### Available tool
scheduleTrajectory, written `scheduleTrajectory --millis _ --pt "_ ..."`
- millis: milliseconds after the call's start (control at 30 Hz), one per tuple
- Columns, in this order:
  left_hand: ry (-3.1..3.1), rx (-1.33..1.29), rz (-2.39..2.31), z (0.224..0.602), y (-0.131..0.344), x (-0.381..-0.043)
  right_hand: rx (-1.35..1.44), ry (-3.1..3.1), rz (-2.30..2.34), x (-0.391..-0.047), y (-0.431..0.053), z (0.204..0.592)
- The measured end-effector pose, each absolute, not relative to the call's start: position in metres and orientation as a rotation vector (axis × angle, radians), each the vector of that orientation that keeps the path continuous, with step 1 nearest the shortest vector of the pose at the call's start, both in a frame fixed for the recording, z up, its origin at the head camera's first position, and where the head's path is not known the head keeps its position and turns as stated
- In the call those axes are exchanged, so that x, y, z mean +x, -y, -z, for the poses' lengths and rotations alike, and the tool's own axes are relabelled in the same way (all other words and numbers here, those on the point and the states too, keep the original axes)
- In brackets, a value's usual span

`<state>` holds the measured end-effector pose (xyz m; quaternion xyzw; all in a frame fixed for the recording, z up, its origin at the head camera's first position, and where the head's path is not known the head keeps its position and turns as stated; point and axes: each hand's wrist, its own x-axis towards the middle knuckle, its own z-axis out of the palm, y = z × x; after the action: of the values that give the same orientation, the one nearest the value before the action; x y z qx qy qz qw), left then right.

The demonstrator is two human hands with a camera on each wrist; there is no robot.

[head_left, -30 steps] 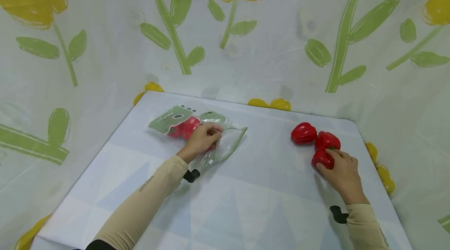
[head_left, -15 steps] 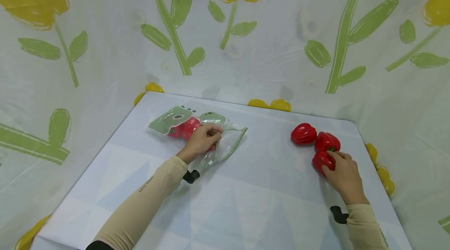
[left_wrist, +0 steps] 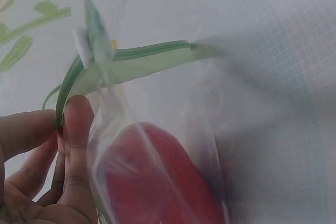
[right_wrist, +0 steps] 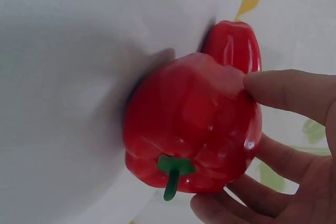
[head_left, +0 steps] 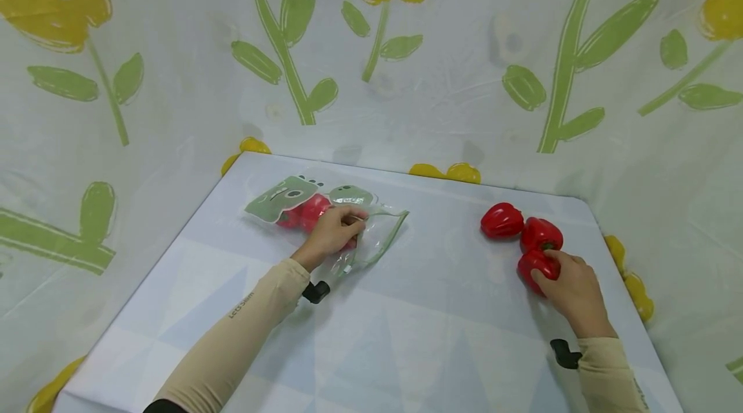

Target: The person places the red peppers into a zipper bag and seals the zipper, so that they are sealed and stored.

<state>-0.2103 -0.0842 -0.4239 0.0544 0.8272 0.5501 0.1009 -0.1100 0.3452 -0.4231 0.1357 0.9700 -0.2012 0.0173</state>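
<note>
My left hand (head_left: 335,232) pinches the opening edge of a clear zip bag (head_left: 273,200) that lies on the table with green cartoon prints. In the left wrist view, thumb and fingertips hold its green zip strip (left_wrist: 152,51), which gapes beside a white slider (left_wrist: 82,48). Red bell peppers (head_left: 315,208) show through the plastic, partly behind the hand. At the right, my right hand (head_left: 574,290) grips a glossy red bell pepper (right_wrist: 189,114) with a green stem, thumb on one side and fingers on the other. Two more red peppers, a near one (head_left: 541,233) and a farther one (head_left: 502,221), lie just beyond it.
The table (head_left: 371,348) has a pale cloth with blue triangles. A curtain (head_left: 453,77) printed with yellow flowers and green leaves stands close behind its back edge and along both sides. Black wrist mounts (head_left: 316,292) stick out below both hands.
My right hand and its pepper have shifted slightly toward me and to the right, a little away from the other peppers. The left hand and bag have stayed in place.
</note>
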Motion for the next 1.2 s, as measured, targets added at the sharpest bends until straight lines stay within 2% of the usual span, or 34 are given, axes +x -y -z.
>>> scheduleTrajectory --millis 633,1200 --pt "-2.434 0.168 -1.644 0.426 0.086 -0.211 0.361 -2.876 0.622 -0.118 -0.353 0.411" --pt "-2.437 0.157 -1.633 0.426 0.087 -0.21 0.352 -2.849 0.927 -0.115 -0.341 0.403"
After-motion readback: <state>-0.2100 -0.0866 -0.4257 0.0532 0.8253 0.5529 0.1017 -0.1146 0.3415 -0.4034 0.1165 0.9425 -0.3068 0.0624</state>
